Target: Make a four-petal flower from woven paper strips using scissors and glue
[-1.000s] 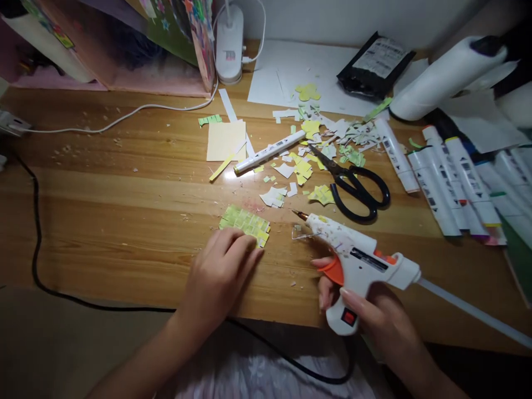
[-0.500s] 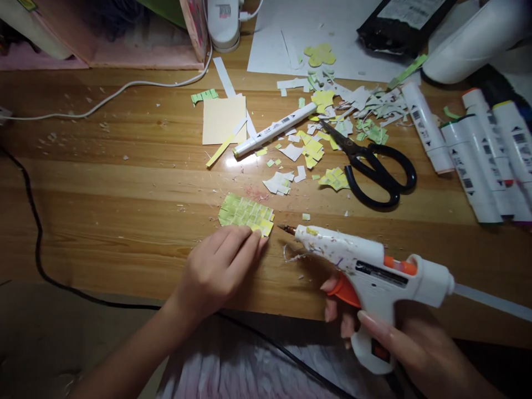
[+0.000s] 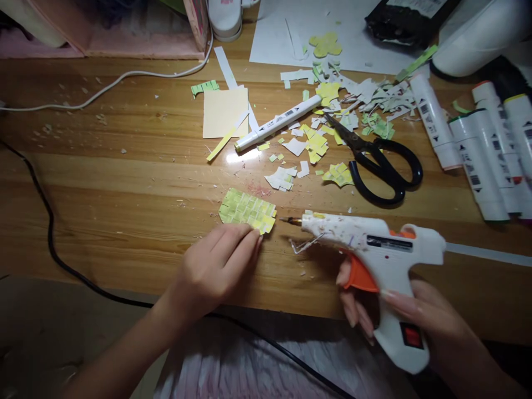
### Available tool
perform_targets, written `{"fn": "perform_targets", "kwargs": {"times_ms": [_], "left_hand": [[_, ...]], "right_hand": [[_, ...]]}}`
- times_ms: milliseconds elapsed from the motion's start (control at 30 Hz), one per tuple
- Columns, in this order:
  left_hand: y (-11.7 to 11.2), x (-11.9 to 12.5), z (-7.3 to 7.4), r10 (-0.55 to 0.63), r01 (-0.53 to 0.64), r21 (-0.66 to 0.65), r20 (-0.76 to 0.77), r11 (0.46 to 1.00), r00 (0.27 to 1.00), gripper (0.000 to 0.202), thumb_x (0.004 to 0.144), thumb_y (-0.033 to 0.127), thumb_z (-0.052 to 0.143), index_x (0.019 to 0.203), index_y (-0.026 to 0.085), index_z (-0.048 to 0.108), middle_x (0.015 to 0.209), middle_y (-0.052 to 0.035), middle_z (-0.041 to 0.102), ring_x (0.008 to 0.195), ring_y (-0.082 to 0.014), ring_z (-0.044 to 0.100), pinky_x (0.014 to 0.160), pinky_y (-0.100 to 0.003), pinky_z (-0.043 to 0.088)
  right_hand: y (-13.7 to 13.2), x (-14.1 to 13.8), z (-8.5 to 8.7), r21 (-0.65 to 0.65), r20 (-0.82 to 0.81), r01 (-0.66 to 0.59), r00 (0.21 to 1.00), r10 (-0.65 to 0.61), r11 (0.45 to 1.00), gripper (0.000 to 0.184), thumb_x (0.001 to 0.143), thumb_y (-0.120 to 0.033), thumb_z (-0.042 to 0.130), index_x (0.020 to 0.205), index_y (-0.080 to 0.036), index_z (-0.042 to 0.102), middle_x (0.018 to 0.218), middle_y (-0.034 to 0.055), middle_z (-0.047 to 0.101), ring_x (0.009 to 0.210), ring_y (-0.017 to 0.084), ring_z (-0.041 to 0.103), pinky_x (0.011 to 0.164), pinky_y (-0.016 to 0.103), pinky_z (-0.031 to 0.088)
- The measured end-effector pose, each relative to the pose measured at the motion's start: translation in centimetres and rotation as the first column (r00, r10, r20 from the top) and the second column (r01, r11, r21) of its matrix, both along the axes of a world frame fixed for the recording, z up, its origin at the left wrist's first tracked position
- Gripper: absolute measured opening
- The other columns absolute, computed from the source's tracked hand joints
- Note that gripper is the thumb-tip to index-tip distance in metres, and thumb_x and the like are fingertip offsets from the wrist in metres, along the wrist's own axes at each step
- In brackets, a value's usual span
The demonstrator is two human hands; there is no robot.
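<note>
My right hand [image 3: 419,321] is wrapped round the handle of a white glue gun [image 3: 374,249] with an orange trigger. Its metal tip points left, just right of a green and yellow woven paper patch [image 3: 247,210] lying flat on the wooden desk [image 3: 124,194]. My left hand [image 3: 216,266] rests palm down just below the patch. Its fingers are loosely stretched out, with the fingertips at the patch's near edge, and it holds nothing.
Black scissors [image 3: 374,158], a white marker [image 3: 276,123], a cream paper square [image 3: 224,111] and several paper scraps lie behind the patch. Several markers [image 3: 477,149] line the right side. A black cable [image 3: 50,233] and a white cable [image 3: 103,88] cross the left.
The glue gun has swung toward level, its tip now close beside the patch. My left hand has stayed at the patch's near edge.
</note>
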State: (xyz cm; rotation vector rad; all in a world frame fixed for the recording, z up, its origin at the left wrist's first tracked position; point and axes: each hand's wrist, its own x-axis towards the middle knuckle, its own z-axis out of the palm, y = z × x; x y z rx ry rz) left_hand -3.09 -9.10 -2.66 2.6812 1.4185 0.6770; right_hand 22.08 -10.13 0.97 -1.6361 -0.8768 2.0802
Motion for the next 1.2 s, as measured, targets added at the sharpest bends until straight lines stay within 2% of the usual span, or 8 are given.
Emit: {"fn": "perform_targets", "kwargs": {"times_ms": [200, 333, 467, 600, 700, 867, 1033, 1200], "left_hand": [[-0.1, 0.1, 3.4, 0.211, -0.202, -0.071, 0.178, 0.977, 0.961, 0.019, 0.077, 0.01, 0.065, 0.094, 0.018, 0.063, 0.087, -0.0026, 0.07, 0.078, -0.0133, 0.065, 0.072, -0.023, 0.053], [0.4, -0.1, 6.1, 0.453, -0.319, -0.355, 0.404, 0.878, 0.795, 0.011, 0.078, 0.012, 0.065, 0.083, 0.023, 0.065, 0.079, 0.0035, 0.069, 0.071, -0.0105, 0.064, 0.066, -0.021, 0.053], [2.1, -1.0, 6.1, 0.607, -0.146, -0.702, 0.468, 0.697, 0.643, 0.008, 0.079, 0.021, 0.064, 0.071, 0.021, 0.066, 0.064, 0.0044, 0.066, 0.057, -0.0081, 0.06, 0.05, -0.016, 0.048], [3.2, -1.7, 4.9, 0.651, 0.095, -0.87, 0.43, 0.484, 0.626, 0.013, 0.081, 0.025, 0.061, 0.07, 0.018, 0.065, 0.062, 0.0035, 0.062, 0.055, -0.0059, 0.054, 0.049, -0.014, 0.043], [3.3, -1.8, 4.4, 0.653, 0.176, -0.9, 0.414, 0.4, 0.634, 0.013, 0.082, 0.026, 0.061, 0.072, 0.018, 0.064, 0.066, 0.0035, 0.061, 0.058, -0.0049, 0.053, 0.052, -0.013, 0.042], [3.3, -1.6, 4.3, 0.672, 0.199, -0.914, 0.397, 0.354, 0.625, 0.015, 0.083, 0.031, 0.06, 0.075, 0.019, 0.063, 0.067, 0.0034, 0.061, 0.059, -0.0059, 0.055, 0.052, -0.014, 0.043], [3.5, -1.3, 3.8, 0.629, 0.111, -0.9, 0.378, 0.42, 0.679, 0.019, 0.083, 0.036, 0.059, 0.086, 0.02, 0.067, 0.082, 0.0, 0.068, 0.073, -0.01, 0.061, 0.062, -0.018, 0.048], [3.3, -1.1, 3.3, 0.603, 0.105, -0.893, 0.377, 0.437, 0.703, 0.022, 0.077, 0.023, 0.065, 0.099, 0.018, 0.065, 0.096, -0.004, 0.07, 0.085, -0.0156, 0.064, 0.074, -0.026, 0.052]], "right_hand": [[0.3, 0.7, 0.2, 0.056, -0.085, 0.32, 0.945, -0.315, 0.946, 0.041, 0.059, -0.053, 0.069, 0.084, -0.022, 0.063, 0.059, 0.0041, 0.062, 0.045, 0.018, 0.05, 0.041, 0.029, 0.039], [0.5, 1.4, -0.3, 0.091, -0.143, 0.45, 0.889, -0.435, 0.888, 0.037, 0.058, -0.048, 0.068, 0.085, -0.023, 0.063, 0.056, 0.0047, 0.059, 0.045, 0.02, 0.049, 0.037, 0.03, 0.038], [0.7, 1.2, -0.2, 0.064, -0.131, 0.452, 0.888, -0.441, 0.89, 0.04, 0.056, -0.051, 0.067, 0.085, -0.023, 0.065, 0.05, 0.0047, 0.057, 0.043, 0.02, 0.047, 0.038, 0.03, 0.037], [0.8, 0.7, 0.1, 0.048, -0.103, 0.426, 0.902, -0.42, 0.904, 0.042, 0.052, -0.054, 0.07, 0.081, -0.023, 0.067, 0.048, 0.005, 0.058, 0.041, 0.019, 0.047, 0.038, 0.03, 0.037], [0.8, 0.4, 0.3, 0.061, -0.088, 0.422, 0.905, -0.416, 0.905, 0.042, 0.051, -0.054, 0.072, 0.078, -0.023, 0.068, 0.047, 0.0045, 0.058, 0.04, 0.019, 0.048, 0.038, 0.029, 0.038], [0.9, -0.2, 0.3, 0.076, -0.102, 0.403, 0.913, -0.395, 0.912, 0.041, 0.053, -0.055, 0.072, 0.079, -0.024, 0.069, 0.047, 0.0025, 0.058, 0.041, 0.016, 0.048, 0.039, 0.025, 0.038], [1.0, -0.7, 0.3, 0.039, -0.089, 0.401, 0.914, -0.397, 0.915, 0.041, 0.052, -0.055, 0.073, 0.079, -0.025, 0.068, 0.048, 0.0022, 0.059, 0.041, 0.017, 0.048, 0.039, 0.026, 0.037], [0.9, -0.8, 0.1, 0.016, -0.107, 0.4, 0.912, -0.396, 0.916, 0.043, 0.053, -0.055, 0.072, 0.082, -0.024, 0.066, 0.049, 0.0009, 0.058, 0.043, 0.016, 0.047, 0.041, 0.025, 0.037]]}}
